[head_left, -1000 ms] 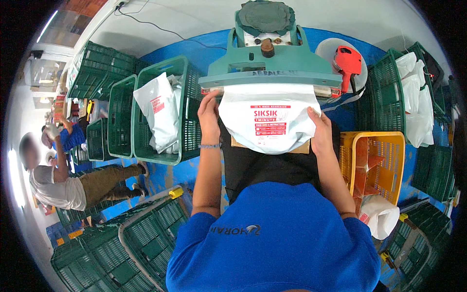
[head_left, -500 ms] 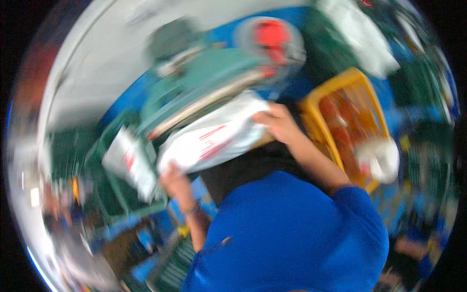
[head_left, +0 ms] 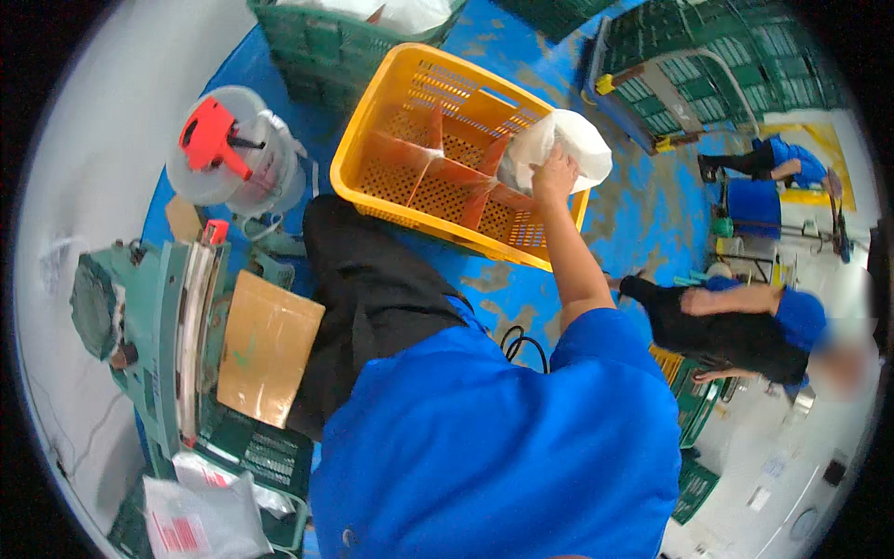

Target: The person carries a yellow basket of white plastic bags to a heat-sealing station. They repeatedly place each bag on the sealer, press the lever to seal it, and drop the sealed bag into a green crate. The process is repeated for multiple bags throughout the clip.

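My right hand reaches out to the yellow crate, its fingers closed on a white bag. The bag sits in the crate's right end, bulging above the rim. Thin reddish dividers split the inside of the crate into compartments. What the bag contains is hidden. My left hand and forearm are out of view. Beside my legs stands a green machine with a long pale bar, and a brown board in front of it. Two white bags with red print lie at the lower left, over a green crate.
A clear bucket with a red tool on top stands left of the yellow crate. Behind is a green crate of white bags. A cart stands far right. Two people in blue shirts are at the right.
Both hands held a white bag with red print at the machine. That bag has left my hands, and my right hand is now at the yellow crate. The view has swung right.
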`<control>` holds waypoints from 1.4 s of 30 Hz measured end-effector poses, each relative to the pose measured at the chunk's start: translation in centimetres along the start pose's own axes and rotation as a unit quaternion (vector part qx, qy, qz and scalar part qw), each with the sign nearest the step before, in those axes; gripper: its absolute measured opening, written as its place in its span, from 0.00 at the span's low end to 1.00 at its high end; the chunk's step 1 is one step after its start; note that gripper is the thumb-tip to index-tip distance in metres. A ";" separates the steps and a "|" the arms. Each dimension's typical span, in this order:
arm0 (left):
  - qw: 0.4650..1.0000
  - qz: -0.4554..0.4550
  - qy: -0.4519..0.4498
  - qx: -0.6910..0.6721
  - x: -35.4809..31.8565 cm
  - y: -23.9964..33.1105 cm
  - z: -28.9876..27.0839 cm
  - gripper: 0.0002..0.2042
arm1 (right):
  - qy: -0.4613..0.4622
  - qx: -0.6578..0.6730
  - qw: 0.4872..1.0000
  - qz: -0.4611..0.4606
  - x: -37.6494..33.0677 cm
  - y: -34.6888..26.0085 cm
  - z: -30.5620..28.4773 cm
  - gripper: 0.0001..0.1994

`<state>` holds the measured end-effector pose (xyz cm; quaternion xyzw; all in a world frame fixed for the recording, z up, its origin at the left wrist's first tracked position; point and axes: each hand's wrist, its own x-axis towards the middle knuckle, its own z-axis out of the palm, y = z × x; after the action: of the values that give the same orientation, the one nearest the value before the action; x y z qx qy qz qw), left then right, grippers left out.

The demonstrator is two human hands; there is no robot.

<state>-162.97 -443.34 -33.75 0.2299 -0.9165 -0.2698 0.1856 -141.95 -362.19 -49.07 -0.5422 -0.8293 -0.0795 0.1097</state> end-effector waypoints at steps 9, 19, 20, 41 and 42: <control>0.990 -0.030 -0.034 -0.135 2.9 0.1 -4.2 0.14 | 0.138 0.301 0.940 0.080 4.4 1.1 -4.5 0.09; 0.679 0.346 -0.543 -0.352 -13.8 33.8 11.2 0.17 | 0.237 0.390 0.847 -0.273 4.2 -8.5 -33.1 0.12; 0.624 0.400 -0.561 -0.368 -16.4 37.7 12.0 0.25 | 0.276 0.380 0.831 -0.298 3.9 -9.5 -35.4 0.07; 0.879 0.115 -0.112 -0.449 -3.7 16.6 -3.2 0.12 | -0.039 0.297 0.452 -0.840 -11.6 -39.8 -36.5 0.09; 0.901 0.149 -0.045 -0.404 -3.4 15.7 -4.2 0.09 | -0.024 0.322 0.465 -0.824 -12.3 -40.1 -36.9 0.09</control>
<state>-163.28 -431.54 -22.06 -0.0161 -0.7597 -0.5962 0.2591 -170.37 -398.29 -17.29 0.4647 -0.8609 0.1525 0.1403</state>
